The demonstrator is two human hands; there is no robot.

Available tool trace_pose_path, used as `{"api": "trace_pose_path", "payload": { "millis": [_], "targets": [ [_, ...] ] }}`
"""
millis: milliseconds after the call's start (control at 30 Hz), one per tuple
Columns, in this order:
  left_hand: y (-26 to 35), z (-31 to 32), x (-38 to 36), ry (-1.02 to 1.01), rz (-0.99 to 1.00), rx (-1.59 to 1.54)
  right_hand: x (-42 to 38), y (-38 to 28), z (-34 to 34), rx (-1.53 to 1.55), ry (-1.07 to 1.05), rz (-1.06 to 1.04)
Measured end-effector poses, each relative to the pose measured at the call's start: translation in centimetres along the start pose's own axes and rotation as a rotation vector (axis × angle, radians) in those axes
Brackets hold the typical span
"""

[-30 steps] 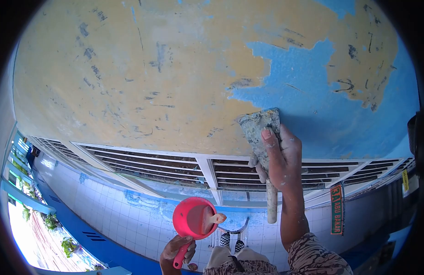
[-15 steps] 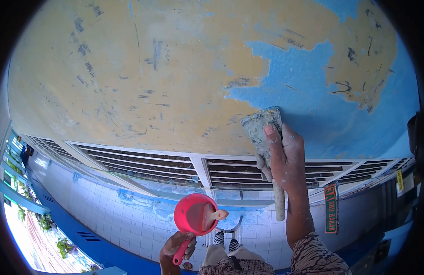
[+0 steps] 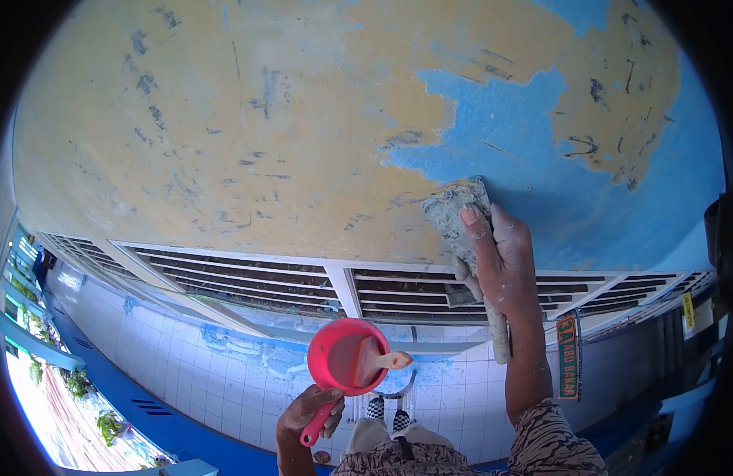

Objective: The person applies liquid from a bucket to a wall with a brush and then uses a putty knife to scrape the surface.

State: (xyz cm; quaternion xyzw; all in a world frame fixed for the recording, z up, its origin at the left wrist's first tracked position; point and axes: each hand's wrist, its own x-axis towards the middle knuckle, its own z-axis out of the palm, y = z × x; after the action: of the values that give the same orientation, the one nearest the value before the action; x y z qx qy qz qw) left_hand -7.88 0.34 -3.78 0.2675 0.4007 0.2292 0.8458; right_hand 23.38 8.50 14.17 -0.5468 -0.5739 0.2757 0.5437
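Observation:
My right hand is closed round a scraper, thumb pressed along its broad, crusted grey blade. The blade's upper edge lies at or close to the wall, where yellow-brown paint meets patches of blue; whether it touches is hard to tell. Below the fist the scraper's pale handle sticks out. Lower down, my left hand grips the handle of a red plastic dipper. Inside the dipper a paintbrush leans, its wooden handle end poking over the right rim.
White louvred vents run beneath the painted wall. A sign hangs at the right. Far below are the white tiled floor and my checkered shoes. Plants stand beyond a blue ledge at the left.
The scraper and my right hand have shifted slightly right in view. The dipper has moved a little up and right. Both hands keep their grip, and the view itself has shifted slightly.

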Motion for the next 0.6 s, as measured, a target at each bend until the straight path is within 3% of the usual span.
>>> {"api": "trace_pose_path", "payload": {
  "millis": [167, 267, 400, 500, 600],
  "targets": [
    [-0.2, -0.4, 0.6, -0.083, -0.003, -0.034, 0.6, 1.3, -0.5, -0.106, 0.026, -0.121],
    [-0.2, -0.1, -0.1, -0.056, -0.015, -0.007, 0.1, -0.3, -1.1, -0.014, -0.012, 0.028],
    [-0.3, -0.6, 0.2, -0.057, -0.020, -0.017, 1.0, 0.4, -0.4, -0.119, 0.023, -0.135],
    [-0.9, 0.1, 0.9, -0.046, -0.064, -0.031, 0.5, -0.8, -0.9, -0.075, -0.017, -0.001],
    [-0.3, 0.2, 0.8, -0.040, -0.055, -0.008, 0.9, -1.3, -0.5, -0.081, -0.007, -0.065]
  ]
}}
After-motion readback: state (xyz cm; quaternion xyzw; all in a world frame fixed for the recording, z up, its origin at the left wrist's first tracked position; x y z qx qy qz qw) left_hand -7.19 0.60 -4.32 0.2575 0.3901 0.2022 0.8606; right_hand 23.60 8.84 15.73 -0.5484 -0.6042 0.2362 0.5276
